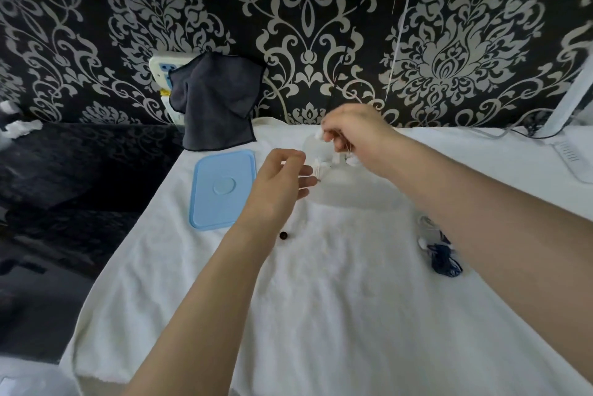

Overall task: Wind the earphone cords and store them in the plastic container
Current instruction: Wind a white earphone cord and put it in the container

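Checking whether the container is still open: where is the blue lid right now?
The blue lid lies flat on the white cloth, left of centre in the head view, just left of the left hand and in front of the hanging dark towel.

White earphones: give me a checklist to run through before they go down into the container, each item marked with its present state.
1. Both hands grip the white earphones: left hand and right hand pinch them: ok.
2. Cord fully wound: cannot tell, blurred.
3. Clear container open, blue lid lying off to its left: ok.
4. Hands over the container: ok.
5. Container free of other items: cannot tell.
6. Dark blue earphones stored: not ok, lying on the white cloth.
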`<move>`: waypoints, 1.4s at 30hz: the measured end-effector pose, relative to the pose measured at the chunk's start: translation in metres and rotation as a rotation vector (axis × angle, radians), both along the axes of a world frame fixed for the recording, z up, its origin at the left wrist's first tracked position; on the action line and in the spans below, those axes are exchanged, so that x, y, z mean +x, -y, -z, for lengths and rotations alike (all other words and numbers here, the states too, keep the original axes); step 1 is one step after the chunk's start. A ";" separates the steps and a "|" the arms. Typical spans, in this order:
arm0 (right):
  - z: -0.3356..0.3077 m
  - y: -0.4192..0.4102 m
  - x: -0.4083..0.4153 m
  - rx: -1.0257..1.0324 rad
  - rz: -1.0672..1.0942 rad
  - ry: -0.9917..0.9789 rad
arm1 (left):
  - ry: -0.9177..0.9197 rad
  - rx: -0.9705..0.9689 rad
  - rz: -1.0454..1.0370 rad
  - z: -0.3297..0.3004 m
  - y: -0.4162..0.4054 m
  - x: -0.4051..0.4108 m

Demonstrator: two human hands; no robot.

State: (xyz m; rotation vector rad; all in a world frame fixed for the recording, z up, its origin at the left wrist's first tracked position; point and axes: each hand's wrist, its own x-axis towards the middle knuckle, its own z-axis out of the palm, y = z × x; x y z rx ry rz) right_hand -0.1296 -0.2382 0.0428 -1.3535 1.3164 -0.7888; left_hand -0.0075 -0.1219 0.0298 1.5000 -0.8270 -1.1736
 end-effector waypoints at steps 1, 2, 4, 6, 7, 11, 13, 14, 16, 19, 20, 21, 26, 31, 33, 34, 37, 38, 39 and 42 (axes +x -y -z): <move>0.007 0.000 0.000 0.005 -0.008 -0.054 | 0.005 0.000 -0.009 0.001 0.000 0.001; 0.014 -0.001 0.000 0.003 -0.016 -0.082 | 0.011 -0.002 -0.016 0.002 0.001 0.003; 0.024 -0.005 0.000 -0.023 -0.022 -0.141 | 0.025 -0.004 -0.025 0.003 0.002 0.007; 0.029 -0.009 0.001 -0.030 -0.035 -0.252 | 0.029 -0.003 -0.025 0.004 0.001 0.008; 0.031 -0.010 0.003 -0.022 -0.054 -0.310 | 0.038 0.000 -0.021 0.004 0.001 0.008; 0.030 -0.012 0.008 -0.037 -0.128 -0.464 | 0.132 0.012 0.001 0.005 -0.002 0.009; 0.023 -0.014 0.007 -0.097 -0.178 -0.558 | 0.183 0.023 -0.012 0.004 -0.003 0.011; 0.020 -0.016 0.005 -0.135 -0.195 -0.618 | 0.218 0.028 -0.019 0.005 -0.003 0.013; 0.013 -0.017 0.000 -0.193 -0.209 -0.770 | 0.338 0.049 -0.015 0.008 -0.004 0.020; 0.004 -0.024 -0.004 -0.124 -0.345 -0.989 | 0.613 0.111 0.067 0.016 -0.009 0.031; 0.003 -0.025 -0.005 -0.080 -0.415 -1.012 | 0.712 0.129 0.103 0.019 -0.010 0.034; 0.004 -0.026 -0.005 -0.046 -0.472 -1.010 | 0.793 0.147 0.139 0.021 -0.012 0.038; 0.014 -0.023 -0.007 0.005 -0.427 -0.823 | 0.900 0.228 0.248 0.031 -0.021 0.055; 0.008 -0.024 -0.002 -0.050 -0.536 -0.822 | 0.903 0.236 0.360 0.032 -0.029 0.054; 0.004 -0.026 -0.009 -0.053 -0.463 -0.774 | 0.942 0.229 0.381 0.033 -0.030 0.050; 0.002 -0.028 -0.015 -0.084 -0.394 -0.739 | 0.963 0.205 0.366 0.033 -0.030 0.048; -0.007 -0.043 -0.037 -0.236 -0.119 -0.617 | 0.989 0.096 0.322 0.030 -0.029 0.033; -0.009 -0.052 -0.044 -0.285 -0.028 -0.574 | 0.992 0.068 0.327 0.029 -0.030 0.027; -0.009 -0.064 -0.052 -0.331 0.054 -0.539 | 0.996 0.044 0.343 0.028 -0.031 0.020; 0.004 -0.103 -0.071 -0.396 0.214 -0.549 | 1.008 0.007 0.405 0.028 -0.035 0.002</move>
